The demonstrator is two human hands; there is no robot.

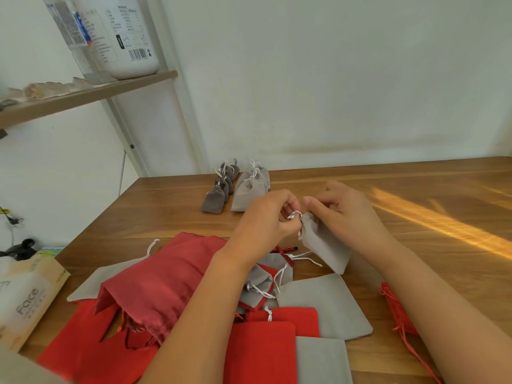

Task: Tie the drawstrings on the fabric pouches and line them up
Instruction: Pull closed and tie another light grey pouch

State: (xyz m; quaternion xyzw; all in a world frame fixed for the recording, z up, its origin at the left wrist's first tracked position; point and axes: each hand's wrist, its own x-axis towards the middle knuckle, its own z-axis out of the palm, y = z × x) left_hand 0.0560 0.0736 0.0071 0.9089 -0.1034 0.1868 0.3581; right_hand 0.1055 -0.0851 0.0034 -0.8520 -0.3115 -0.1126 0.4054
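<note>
**Desk:** Which pouch are you on, and where is it?

**Operator:** I have a light grey pouch (324, 242) held up off the table (415, 189), about mid-view. It hangs tilted, neck up toward my hands and bottom corner down over the loose pile.

**Desk:** And the hands?

**Operator:** My left hand (266, 217) is curled in, its fingers (291, 202) pinching the white drawstring (295, 215) just at the pouch's neck. My right hand (343, 209) faces it, thumb and forefinger pinched at the gathered neck, the other fingers (329, 200) loosely bent. The two hands nearly touch. From here I cannot tell whether there is a knot in the cord.

**Desk:** What is lined up?

**Operator:** At the far edge by the wall I see a row of dark grey pouches (219, 189) and, just beside it on the right, a row of light grey pouches (249, 189), all with their necks drawn in.

**Desk:** And near you?

**Operator:** Under my forearms lies a heap of flat pouches, red and grey, overlapping. A large red pouch (166, 275) sits on top at the left, and a small grey pouch (257, 286) with white cords lies in the middle. Another red pouch (399, 311) lies apart, under my right forearm. A tissue pack (27, 295) is at the table's left corner, and a shelf (83, 95) above it carries a white tub (124, 37).
</note>
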